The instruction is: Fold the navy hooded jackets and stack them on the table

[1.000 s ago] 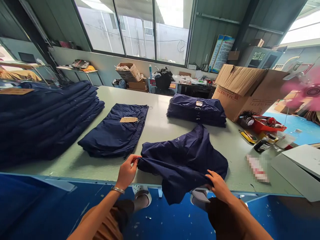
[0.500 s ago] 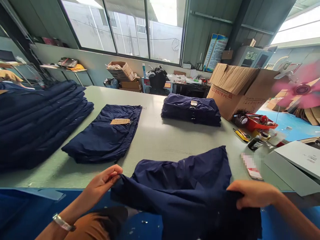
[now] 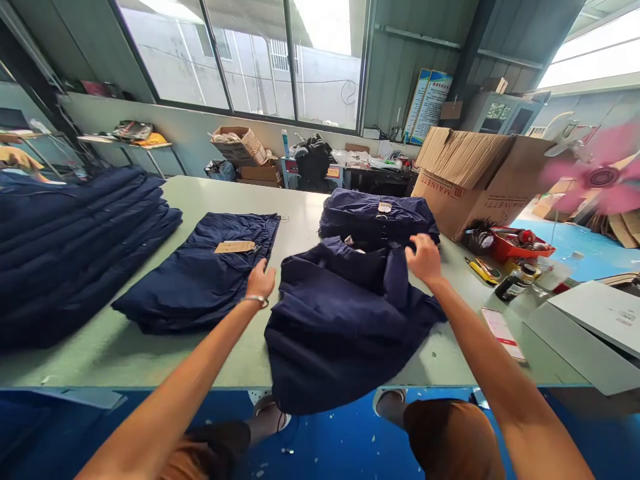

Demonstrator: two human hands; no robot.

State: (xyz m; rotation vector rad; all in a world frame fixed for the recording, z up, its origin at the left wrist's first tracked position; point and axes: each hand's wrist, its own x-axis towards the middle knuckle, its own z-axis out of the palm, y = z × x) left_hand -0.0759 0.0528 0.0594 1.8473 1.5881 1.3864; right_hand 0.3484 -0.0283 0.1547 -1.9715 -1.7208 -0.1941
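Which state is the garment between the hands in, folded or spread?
Loosely spread, not folded: the garment lies rumpled, its lower part hanging past the table's edge.

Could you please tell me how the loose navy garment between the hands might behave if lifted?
The loose navy garment would probably flop, since it droops over the edge of the table. It may be fairly light, as its fabric looks thin. Its faint sheen suggests it could slide slightly.

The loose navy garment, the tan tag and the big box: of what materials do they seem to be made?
Loose navy garment: thin synthetic cloth, perhaps nylon or polyester, smooth with a faint sheen along its soft folds.
Tan tag: probably card, matte and lying flat.
Big box: cardboard, matte brown, with creased flaps and printed lettering.
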